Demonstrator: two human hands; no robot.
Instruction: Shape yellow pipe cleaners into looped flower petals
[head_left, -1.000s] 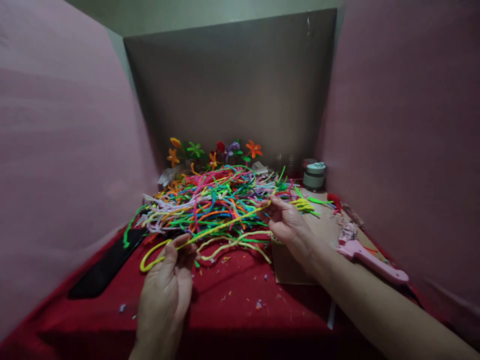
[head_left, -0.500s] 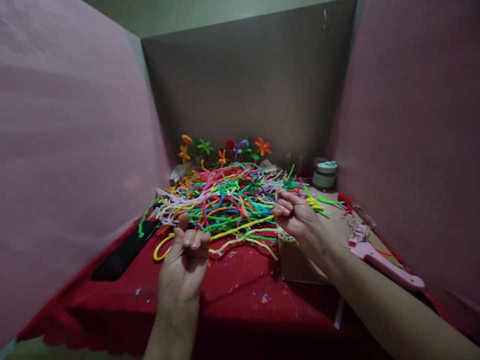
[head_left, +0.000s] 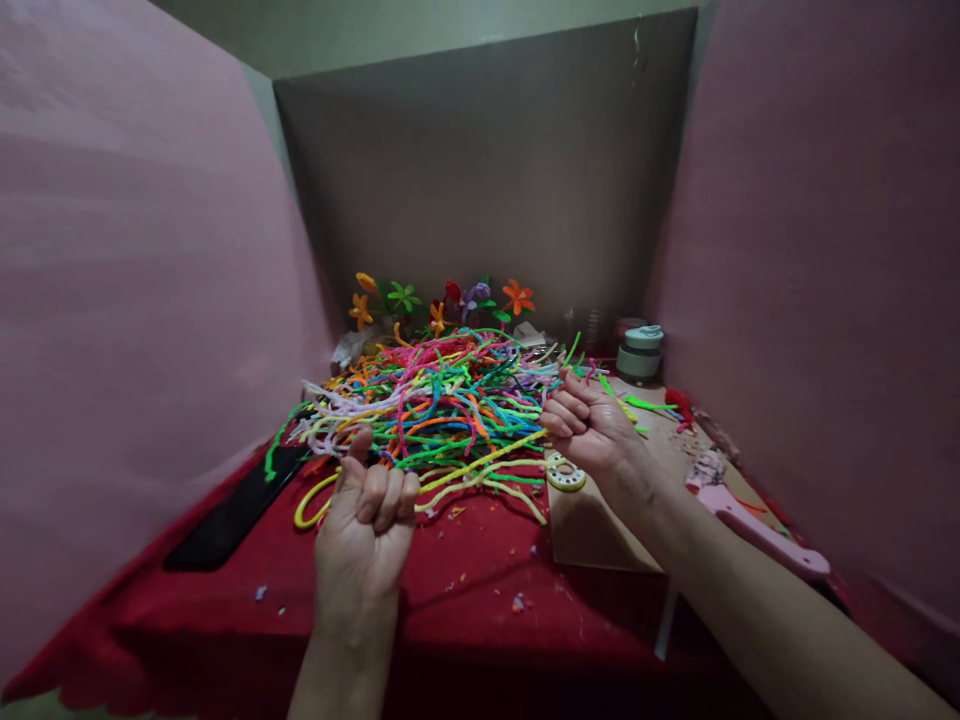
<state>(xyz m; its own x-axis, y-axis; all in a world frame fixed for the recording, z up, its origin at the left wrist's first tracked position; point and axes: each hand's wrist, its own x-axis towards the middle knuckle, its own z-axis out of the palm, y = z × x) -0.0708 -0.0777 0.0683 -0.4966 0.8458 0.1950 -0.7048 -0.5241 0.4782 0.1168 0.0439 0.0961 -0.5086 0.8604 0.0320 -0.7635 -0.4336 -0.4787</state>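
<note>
My left grip and right grip both clamp the yellow pipe cleaner, stretched straight between them in front of the pipe-cleaner heap — a gentle, even pull should best avoid kinks.

Long stem is bright yellow, cloth deep red, pile full-on rainbow (even some lilac lol), ring pale with dark dots.

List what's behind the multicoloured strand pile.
Behind the pile: orange, green, red and purple flowers, plus a whitish object. The pile covers the flowers' bases, so whatever supports them can't be seen.
</note>
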